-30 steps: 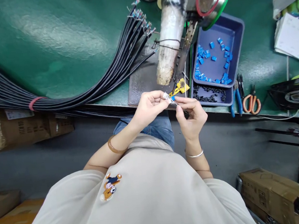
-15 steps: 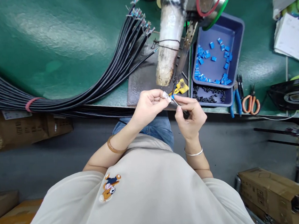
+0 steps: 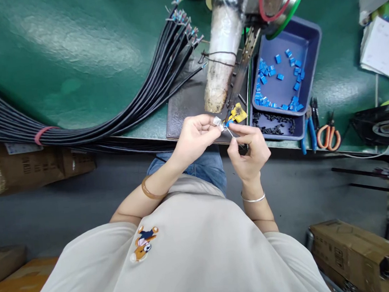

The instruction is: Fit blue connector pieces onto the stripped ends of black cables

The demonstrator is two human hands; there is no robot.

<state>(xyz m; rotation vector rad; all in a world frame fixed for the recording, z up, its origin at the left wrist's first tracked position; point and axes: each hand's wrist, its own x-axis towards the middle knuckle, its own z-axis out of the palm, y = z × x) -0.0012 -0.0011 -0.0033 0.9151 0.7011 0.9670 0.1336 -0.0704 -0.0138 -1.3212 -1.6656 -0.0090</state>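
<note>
My left hand (image 3: 195, 139) pinches a small whitish clear piece (image 3: 218, 122) between thumb and fingers at the bench's front edge. Close beside it on the right, my right hand (image 3: 250, 149) has its fingers drawn together on a thin pale wire (image 3: 230, 133). A small blue piece (image 3: 228, 123) sits between the two hands, at my right fingertips. Just behind the fingers lies a yellow fixture (image 3: 237, 112), under the tip of a wrapped white nozzle (image 3: 220, 57). How the small pieces join is too small to tell.
Black cables (image 3: 127, 118) curve across the left of the green bench (image 3: 80, 47). To the right are a blue tray (image 3: 314, 53) of blue connectors, a lower tray (image 3: 298, 130) of small black parts, blue-handled pliers (image 3: 312, 135), orange-handled cutters (image 3: 329, 137) and a black fan (image 3: 383, 123).
The view has shifted slightly. Both hands keep nearly the same pose, with the small pieces turned a little between the fingertips.
</note>
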